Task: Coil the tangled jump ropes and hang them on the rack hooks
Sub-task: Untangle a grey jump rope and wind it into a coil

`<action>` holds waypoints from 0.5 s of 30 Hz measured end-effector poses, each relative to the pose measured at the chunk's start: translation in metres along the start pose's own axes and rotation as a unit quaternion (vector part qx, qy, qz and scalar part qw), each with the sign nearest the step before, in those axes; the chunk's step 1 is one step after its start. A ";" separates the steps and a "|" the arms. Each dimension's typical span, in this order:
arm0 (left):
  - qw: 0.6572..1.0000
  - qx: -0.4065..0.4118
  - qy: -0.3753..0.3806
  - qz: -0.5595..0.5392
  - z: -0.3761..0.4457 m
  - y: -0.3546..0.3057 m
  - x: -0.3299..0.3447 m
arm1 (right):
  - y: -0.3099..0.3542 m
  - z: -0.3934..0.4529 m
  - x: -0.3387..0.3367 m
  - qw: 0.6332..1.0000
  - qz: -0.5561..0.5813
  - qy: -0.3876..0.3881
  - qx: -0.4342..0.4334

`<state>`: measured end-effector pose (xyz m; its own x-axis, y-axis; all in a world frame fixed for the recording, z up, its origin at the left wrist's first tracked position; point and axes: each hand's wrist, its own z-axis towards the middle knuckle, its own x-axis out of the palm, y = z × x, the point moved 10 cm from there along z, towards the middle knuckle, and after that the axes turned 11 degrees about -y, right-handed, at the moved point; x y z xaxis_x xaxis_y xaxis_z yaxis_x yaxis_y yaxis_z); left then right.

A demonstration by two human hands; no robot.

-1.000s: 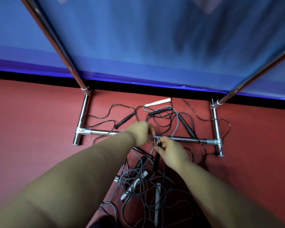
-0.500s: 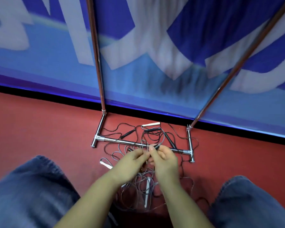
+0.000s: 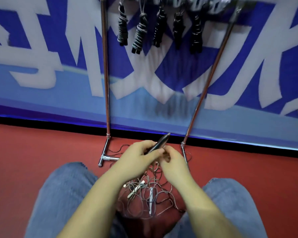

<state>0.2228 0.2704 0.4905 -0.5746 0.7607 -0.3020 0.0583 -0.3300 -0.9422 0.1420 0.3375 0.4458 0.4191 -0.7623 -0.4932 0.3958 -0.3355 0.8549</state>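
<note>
My left hand point(image 3: 138, 155) grips a black jump rope handle point(image 3: 159, 142) that points up and to the right. My right hand point(image 3: 172, 160) is curled against the handle's lower end, and its fingers seem to pinch the cord there. Below both hands a tangle of thin ropes point(image 3: 148, 191) with white handles lies on the red floor. A chrome rack point(image 3: 107, 93) stands against the wall. Several coiled ropes point(image 3: 139, 33) hang from its top bar.
My knees in blue jeans point(image 3: 62, 189) frame the tangle on both sides. The rack's foot bar point(image 3: 108, 158) rests on the red floor just beyond my hands. Behind the rack stretches a blue and white banner wall point(image 3: 41, 66).
The view has tilted up and now shows the rack's top bar with its hanging coils. Both hands have lifted a black handle up out of the tangle.
</note>
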 end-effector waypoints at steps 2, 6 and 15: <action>1.000 0.013 -0.011 -0.022 -0.006 -0.022 -0.005 | 0.000 -0.003 -0.006 0.998 -0.050 -0.021 -0.026; 0.997 0.004 -0.025 -0.067 -0.019 -0.049 -0.009 | -0.022 -0.014 -0.015 0.992 -0.124 -0.038 -0.002; 0.972 -0.103 -0.187 -0.100 -0.015 -0.022 -0.041 | 0.002 -0.029 -0.019 0.943 0.264 -0.024 0.203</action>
<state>0.2578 0.2550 0.5211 -0.8451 0.5297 -0.0726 0.0556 -0.0480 -0.9973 0.1590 0.3676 0.4521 0.4294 -0.9029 0.0172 -0.2077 -0.0802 0.9749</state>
